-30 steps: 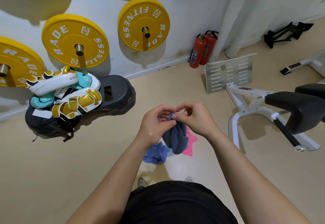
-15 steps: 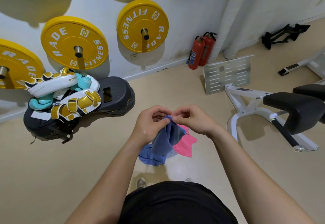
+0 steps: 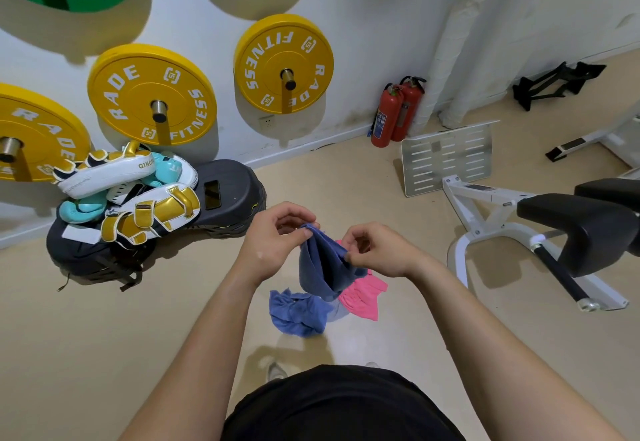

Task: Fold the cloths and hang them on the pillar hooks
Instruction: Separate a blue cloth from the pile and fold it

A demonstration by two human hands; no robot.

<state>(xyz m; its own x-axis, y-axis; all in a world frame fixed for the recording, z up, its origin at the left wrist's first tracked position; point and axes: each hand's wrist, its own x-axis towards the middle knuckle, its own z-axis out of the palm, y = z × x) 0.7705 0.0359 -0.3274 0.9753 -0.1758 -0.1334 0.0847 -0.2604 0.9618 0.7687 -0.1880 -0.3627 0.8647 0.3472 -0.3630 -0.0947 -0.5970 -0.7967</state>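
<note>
A dark blue cloth [image 3: 323, 267] hangs in the air between my hands. My left hand [image 3: 273, 243] pinches its top edge on the left. My right hand [image 3: 377, 250] pinches the same edge a little to the right and lower. The cloth sags in loose folds below my fingers. On the floor beneath it lie a lighter blue cloth [image 3: 298, 312], crumpled, and a pink cloth [image 3: 363, 297], partly hidden behind the hanging one. No pillar hooks show in this view.
Yellow weight plates [image 3: 152, 94] hang on the white wall. A pile of boxing pads [image 3: 128, 194] lies on a black bag at the left. Two red fire extinguishers [image 3: 396, 111] stand by a white pillar [image 3: 453, 59]. A white-framed bench [image 3: 554, 229] stands at the right.
My hands have drawn apart along the cloth's top edge, spreading it wider. The cloth has unrolled and hangs lower. The view has tilted up a little.
</note>
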